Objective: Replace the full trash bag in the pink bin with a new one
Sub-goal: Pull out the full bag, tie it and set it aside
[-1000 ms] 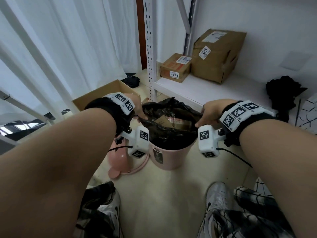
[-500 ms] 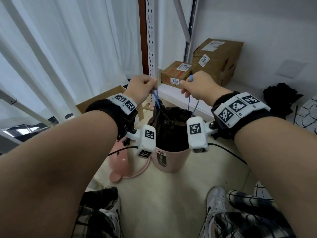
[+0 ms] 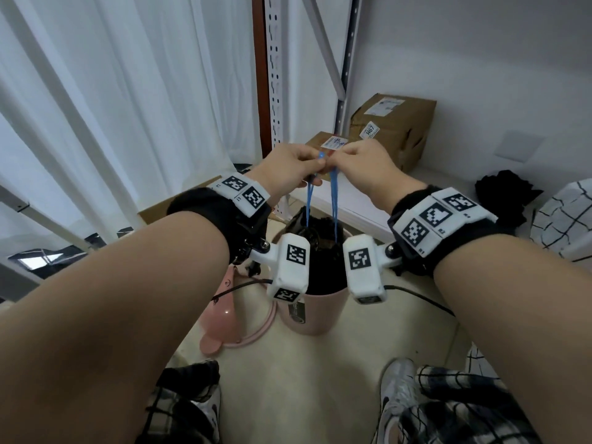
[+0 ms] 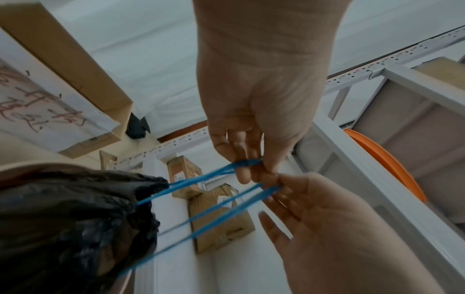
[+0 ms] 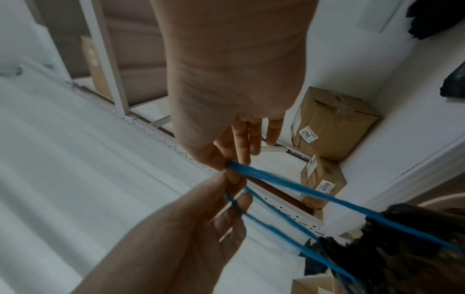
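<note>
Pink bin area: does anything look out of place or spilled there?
Nothing is spilled. Only the pink lid lies on the floor against the bin, likely set aside. Both hands pinch the blue drawstrings of the black bag.

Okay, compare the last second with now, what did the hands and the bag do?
Both hands left the bag's rim and rose, each pinching a blue drawstring. The left hand and right hand have come together above the pink bin, and the black trash bag mouth has cinched shut. The bin, the pink lid on the floor and the cardboard boxes stayed put.
</note>
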A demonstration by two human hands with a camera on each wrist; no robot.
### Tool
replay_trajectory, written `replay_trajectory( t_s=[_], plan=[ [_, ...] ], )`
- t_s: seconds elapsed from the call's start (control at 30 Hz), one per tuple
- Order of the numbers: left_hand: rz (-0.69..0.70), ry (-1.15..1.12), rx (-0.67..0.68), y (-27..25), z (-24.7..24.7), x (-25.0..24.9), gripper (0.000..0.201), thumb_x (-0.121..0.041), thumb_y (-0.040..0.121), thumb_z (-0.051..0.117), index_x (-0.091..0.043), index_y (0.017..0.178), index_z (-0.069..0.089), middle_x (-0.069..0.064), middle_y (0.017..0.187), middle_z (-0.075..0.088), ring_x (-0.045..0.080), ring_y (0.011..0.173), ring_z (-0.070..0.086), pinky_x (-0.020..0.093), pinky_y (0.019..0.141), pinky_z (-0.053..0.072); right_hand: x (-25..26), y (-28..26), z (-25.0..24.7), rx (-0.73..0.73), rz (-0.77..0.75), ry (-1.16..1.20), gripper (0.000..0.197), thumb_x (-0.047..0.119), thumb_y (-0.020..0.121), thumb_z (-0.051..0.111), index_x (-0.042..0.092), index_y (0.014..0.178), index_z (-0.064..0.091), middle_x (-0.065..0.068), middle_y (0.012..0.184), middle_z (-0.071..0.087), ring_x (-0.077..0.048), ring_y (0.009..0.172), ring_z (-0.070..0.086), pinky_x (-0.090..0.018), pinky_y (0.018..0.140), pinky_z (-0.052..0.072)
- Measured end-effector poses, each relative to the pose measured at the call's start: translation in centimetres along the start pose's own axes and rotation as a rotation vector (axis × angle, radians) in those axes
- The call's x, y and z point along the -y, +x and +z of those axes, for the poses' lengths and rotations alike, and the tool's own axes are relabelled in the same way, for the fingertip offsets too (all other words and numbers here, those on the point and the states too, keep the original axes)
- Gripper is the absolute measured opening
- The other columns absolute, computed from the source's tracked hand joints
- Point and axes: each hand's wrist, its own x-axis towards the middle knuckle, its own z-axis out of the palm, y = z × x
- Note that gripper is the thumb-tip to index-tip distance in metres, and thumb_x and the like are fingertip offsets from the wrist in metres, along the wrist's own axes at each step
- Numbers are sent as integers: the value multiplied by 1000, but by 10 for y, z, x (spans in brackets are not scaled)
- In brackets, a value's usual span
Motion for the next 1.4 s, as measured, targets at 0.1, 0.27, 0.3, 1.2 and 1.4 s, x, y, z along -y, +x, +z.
replay_trajectory(
  t_s=[0.1, 0.27, 0.3, 1.2, 1.4],
  plan=[
    [-7, -18, 26, -9, 4, -5, 15, -9, 91, 55, -16, 97, 67, 0, 85, 65, 7, 68, 59, 11, 60, 48, 0, -7, -3, 26, -27, -3, 28, 9, 84, 58, -18, 86, 66, -20, 74, 55, -21, 73, 47, -30, 66, 37],
    [-28, 8, 173, -19, 5, 3, 38, -1, 85, 60, -17, 119, 59, 3, 99, 58, 13, 76, 58, 18, 67, 52, 0, -18, -7, 21, -71, 63, 15, 6, 85, 64, -7, 89, 71, 0, 72, 59, -6, 71, 53, -17, 68, 43],
    [-20, 1, 186, -19, 6, 6, 35, -4, 86, 61, -16, 119, 59, 3, 99, 59, 13, 75, 58, 17, 66, 52, 1, -20, -7, 26, -95, 63, 14, 6, 85, 64, -6, 89, 71, 1, 74, 58, -6, 73, 53, -17, 69, 44],
    [-193, -520, -467, 56, -17, 96, 29, -19, 104, 28, -9, 81, 44, 12, 72, 61, 15, 53, 63, 18, 49, 52, -116, 29, 72, 304, 94, -54, 46, 44, 94, 49, 16, 60, 62, 4, 62, 59, -3, 59, 49, -21, 66, 37],
    [-182, -559, -621, 60, -14, 107, 34, -18, 104, 26, -13, 74, 43, 8, 64, 48, 15, 44, 52, 16, 40, 43, -147, 18, 76, 517, 12, -302, 21, 24, 95, 53, 10, 83, 63, 12, 77, 56, 3, 68, 53, -15, 63, 33]
  ],
)
